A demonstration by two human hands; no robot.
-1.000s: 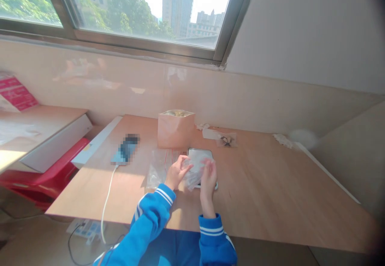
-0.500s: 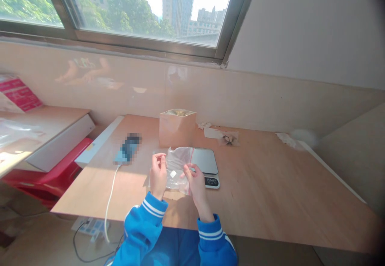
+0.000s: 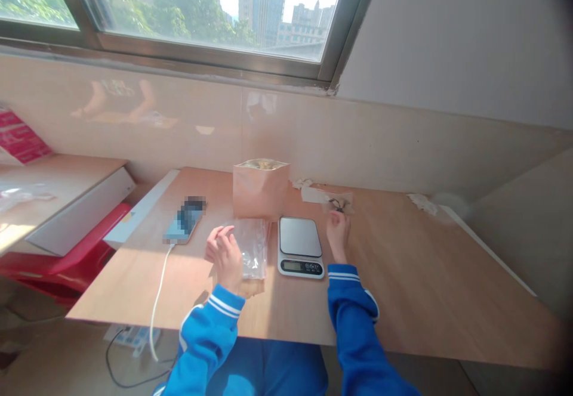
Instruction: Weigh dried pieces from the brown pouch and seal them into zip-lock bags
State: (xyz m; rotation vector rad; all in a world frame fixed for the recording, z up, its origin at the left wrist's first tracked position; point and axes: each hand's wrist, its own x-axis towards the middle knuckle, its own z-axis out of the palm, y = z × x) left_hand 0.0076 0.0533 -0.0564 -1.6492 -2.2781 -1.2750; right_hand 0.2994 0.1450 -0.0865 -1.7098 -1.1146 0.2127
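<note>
My left hand (image 3: 226, 259) is over the left edge of a flat, clear plastic zip bag (image 3: 255, 247) with a reddish strip along its right side. Its fingers are loosely bent and nothing shows in them. Reaching to the far side, my right hand (image 3: 339, 234) has its fingertips pinched at the near edge of a small clear bag (image 3: 347, 202) with dark pieces inside. The bag still lies on the table. Between my hands sits a white kitchen scale (image 3: 299, 241) with a bare silver plate. Behind is an upright brown pouch (image 3: 261, 190), its top open.
A phone (image 3: 184, 220) with a white cable (image 3: 159, 300) lies on the left of the wooden table (image 3: 425, 282). Crumpled white scraps (image 3: 423, 204) are along the back. A red stool (image 3: 67, 265) stands at the left, and a power strip (image 3: 132, 336) is on the floor.
The clear zip bag held in both hands now lies flat left of the scale. My right hand has moved right and away to the small bag; my left hand has shifted slightly left.
</note>
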